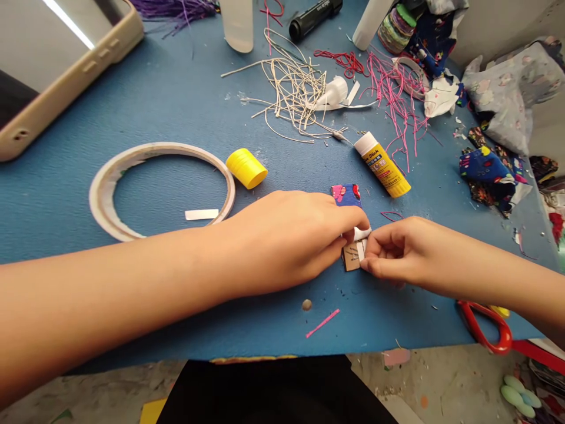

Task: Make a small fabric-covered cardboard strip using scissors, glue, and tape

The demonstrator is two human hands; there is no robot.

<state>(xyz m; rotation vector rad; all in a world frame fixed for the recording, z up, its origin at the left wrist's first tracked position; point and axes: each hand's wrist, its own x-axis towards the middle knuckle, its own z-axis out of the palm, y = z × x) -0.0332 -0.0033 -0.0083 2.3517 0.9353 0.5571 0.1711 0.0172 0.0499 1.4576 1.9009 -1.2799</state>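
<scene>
A small cardboard piece point(352, 259) lies near the table's front edge, pen marks on its bare brown side. Blue patterned fabric point(346, 195) covers its far part. A narrow white strip point(361, 251) runs along the piece by its right edge. My left hand point(304, 235) reaches over the piece from the left, fingers closed on it and partly hiding its middle. At the right edge, my right hand point(399, 250) pinches the piece and the end of the strip between thumb and curled fingers. The exact contact of the fingertips is hidden.
A tape roll point(99, 194) and a yellow cap point(247, 168) lie left. Ahead are a glue stick point(382, 165), tangled cream cord point(291, 82) and a black marker point(314, 19). Red scissors point(485, 330) sit at the front right edge; a phone point(70, 76) stands far left.
</scene>
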